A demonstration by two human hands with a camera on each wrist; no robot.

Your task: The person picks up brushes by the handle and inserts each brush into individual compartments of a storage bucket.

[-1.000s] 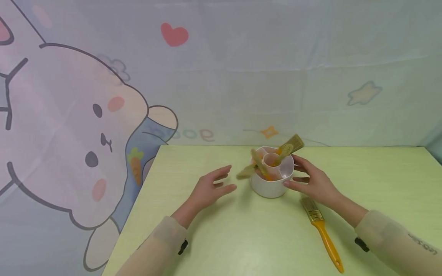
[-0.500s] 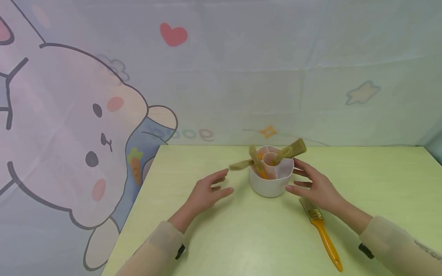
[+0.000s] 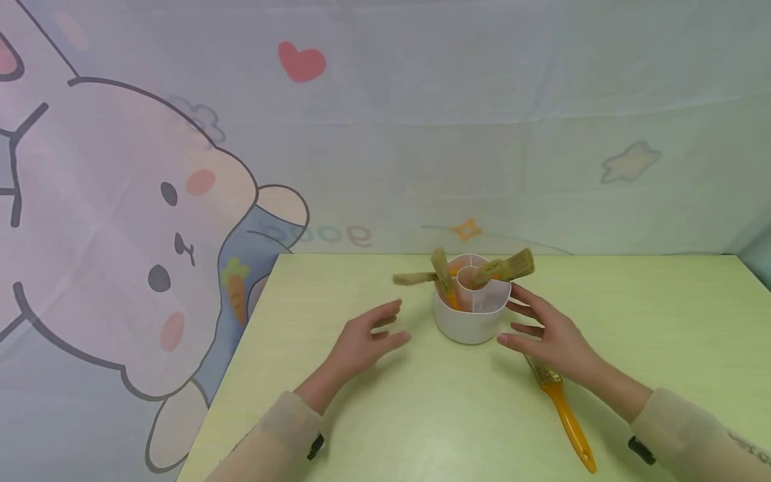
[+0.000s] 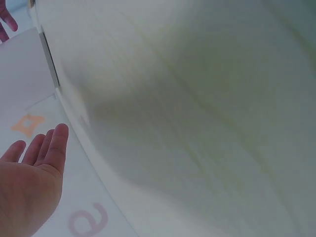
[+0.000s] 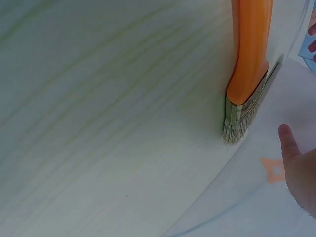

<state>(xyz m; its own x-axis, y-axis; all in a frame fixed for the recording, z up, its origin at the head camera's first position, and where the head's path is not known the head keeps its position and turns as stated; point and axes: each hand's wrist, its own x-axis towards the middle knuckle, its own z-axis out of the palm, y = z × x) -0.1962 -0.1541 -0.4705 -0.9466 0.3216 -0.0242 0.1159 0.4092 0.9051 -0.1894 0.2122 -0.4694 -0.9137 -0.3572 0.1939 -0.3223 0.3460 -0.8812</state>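
A round white divided holder (image 3: 468,328) stands near the table's back edge, a small round cup in its middle. Several yellow-handled paintbrushes lean in it, bristles up; one brush (image 3: 518,264) tilts right, another (image 3: 415,278) sticks out left. My right hand (image 3: 551,331) is at the holder's right side, fingers loosely curved; whether the fingertips touch the wall I cannot tell. Left of the holder and apart from it, my left hand (image 3: 361,338) hovers with relaxed fingers and nothing in them. In the left wrist view the left palm (image 4: 32,190) shows bare.
A loose paintbrush (image 3: 566,418) with a yellow-orange handle lies on the pale green table (image 3: 421,428), partly under the right hand. Behind the table hangs a light cloth (image 3: 434,134) printed with a rabbit, a heart and stars.
The holder has turned clockwise as seen from above, its brushes swinging round with it. Both hands have moved only slightly. The loose paintbrush stays where it was.
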